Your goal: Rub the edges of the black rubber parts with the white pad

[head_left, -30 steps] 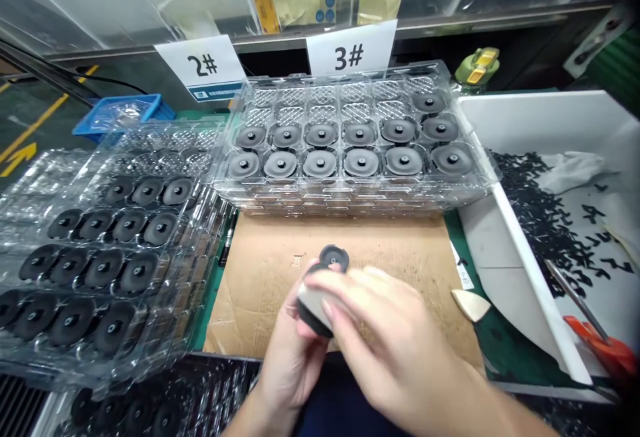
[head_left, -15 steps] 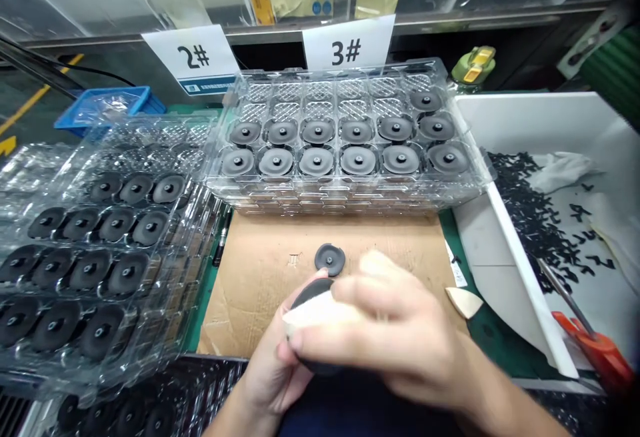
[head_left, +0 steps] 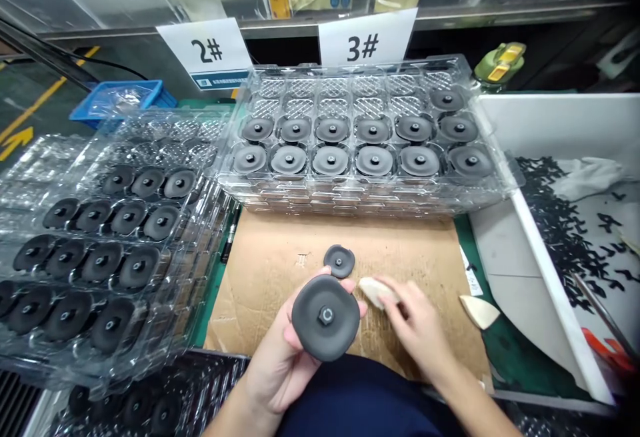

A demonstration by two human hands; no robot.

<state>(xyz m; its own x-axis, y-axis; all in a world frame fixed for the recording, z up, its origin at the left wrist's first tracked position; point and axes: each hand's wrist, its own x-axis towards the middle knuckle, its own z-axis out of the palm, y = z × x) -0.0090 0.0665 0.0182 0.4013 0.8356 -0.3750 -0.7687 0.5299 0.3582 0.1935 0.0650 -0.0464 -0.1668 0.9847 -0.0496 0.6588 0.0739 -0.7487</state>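
My left hand [head_left: 285, 364] grips a black, rounded-square plastic disc [head_left: 310, 330] by its rim, with the dished face and central hub turned up toward me. To its right, my right hand [head_left: 417, 324] pinches a cream-coloured pad [head_left: 375, 290] low over the cardboard sheet [head_left: 270, 244]. The pad is apart from the held disc. A second, smaller-looking black disc [head_left: 345, 265] lies on the cardboard just beyond my left fingertips. Another cream pad [head_left: 480, 312], pointed in shape, rests at the cardboard's right edge.
Ahead stands a stack of clear trays [head_left: 350, 190] with black discs in several pockets. More clear trays [head_left: 75, 224] of discs are on the left. A white bin [head_left: 545, 304] at right holds small black pieces [head_left: 560, 217]. A blue basket [head_left: 160, 94] sits at back left.
My right hand has moved the pad off the disc, to the right and down over the cardboard. The disc in my left hand now shows its full face. The view has shifted slightly left.
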